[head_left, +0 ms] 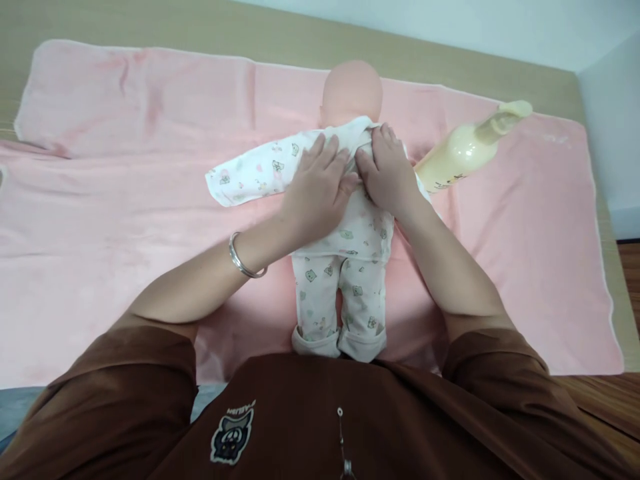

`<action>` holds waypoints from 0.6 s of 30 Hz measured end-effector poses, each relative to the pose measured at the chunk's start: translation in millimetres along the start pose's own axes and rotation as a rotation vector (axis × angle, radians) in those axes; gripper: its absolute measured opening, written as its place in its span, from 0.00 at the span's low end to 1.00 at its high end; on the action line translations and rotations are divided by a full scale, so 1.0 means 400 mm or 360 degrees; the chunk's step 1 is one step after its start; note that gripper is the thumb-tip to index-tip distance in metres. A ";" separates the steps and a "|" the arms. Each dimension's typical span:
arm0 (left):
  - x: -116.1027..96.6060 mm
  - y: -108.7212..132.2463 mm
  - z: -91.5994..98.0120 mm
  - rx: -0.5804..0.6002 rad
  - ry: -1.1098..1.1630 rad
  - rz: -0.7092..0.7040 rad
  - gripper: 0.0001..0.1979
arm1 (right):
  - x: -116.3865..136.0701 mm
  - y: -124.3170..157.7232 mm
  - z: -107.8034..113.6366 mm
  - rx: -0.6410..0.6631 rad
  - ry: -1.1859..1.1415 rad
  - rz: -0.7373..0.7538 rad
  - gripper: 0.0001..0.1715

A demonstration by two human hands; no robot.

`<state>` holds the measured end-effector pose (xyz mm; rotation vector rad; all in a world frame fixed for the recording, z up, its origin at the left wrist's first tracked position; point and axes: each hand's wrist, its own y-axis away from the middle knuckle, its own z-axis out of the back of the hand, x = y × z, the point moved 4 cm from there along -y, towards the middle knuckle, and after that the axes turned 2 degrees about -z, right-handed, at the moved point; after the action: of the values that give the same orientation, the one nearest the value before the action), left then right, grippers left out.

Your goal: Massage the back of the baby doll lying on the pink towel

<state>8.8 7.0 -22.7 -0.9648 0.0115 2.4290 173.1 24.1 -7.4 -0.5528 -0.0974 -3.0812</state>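
The doll (353, 90), beneath both hands, has its trousers (317, 293) on and the patterned top (367, 223) over its torso; cloth between the hands looks rumpled, so that part seems unfinished. The left hand (320, 190) lies open on the top; the right hand (389, 170) is half-curled, pinching or merely pressing, I cannot tell.

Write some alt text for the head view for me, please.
A person's left hand and right hand touch the printed white top of a bald doll lying on a pink cloth. A pale yellow pump bottle is at the picture's right.
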 end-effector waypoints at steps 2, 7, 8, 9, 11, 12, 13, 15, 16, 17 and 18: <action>-0.022 0.010 0.006 -0.0012 0.0012 -0.0023 0.39 | -0.002 -0.003 -0.002 -0.0003 0.0064 0.0019 0.41; 0.040 -0.039 0.019 -0.0076 0.0114 0.0052 0.29 | 0.045 0.065 0.003 -0.0020 0.0252 0.0167 0.43; 0.053 -0.051 0.024 -0.0093 0.0136 0.0035 0.28 | 0.055 0.080 0.003 -0.0034 0.0253 0.0209 0.44; 0.062 -0.061 0.030 -0.0106 0.0159 0.0011 0.26 | 0.063 0.093 0.003 -0.0051 0.0244 0.0250 0.44; 0.074 -0.074 0.037 -0.0129 0.0205 -0.0027 0.23 | 0.068 0.105 0.002 -0.0072 0.0216 0.0295 0.44; 0.078 -0.075 0.038 -0.0142 0.0220 -0.0029 0.23 | 0.064 0.103 0.001 -0.0067 0.0194 0.0304 0.44; 0.082 -0.075 0.035 -0.0156 0.0225 -0.0017 0.23 | 0.058 0.097 0.000 -0.0053 0.0165 0.0307 0.44; 0.091 -0.069 0.023 -0.0179 0.0198 0.0021 0.26 | 0.037 0.073 0.002 -0.0014 0.0090 0.0287 0.42; 0.096 -0.066 0.015 -0.0190 0.0174 0.0036 0.28 | 0.024 0.057 0.003 0.0009 0.0053 0.0251 0.42; 0.101 -0.063 0.006 -0.0196 0.0151 0.0041 0.29 | 0.012 0.042 0.005 0.0026 0.0026 0.0208 0.41; 0.106 -0.061 -0.001 -0.0203 0.0134 0.0036 0.30 | 0.004 0.029 0.009 0.0011 0.0031 0.0195 0.39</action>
<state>-5.4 47.7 -45.8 -1.1289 -0.1046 2.4319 172.9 12.5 -2.9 -0.5082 -0.0713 -2.9655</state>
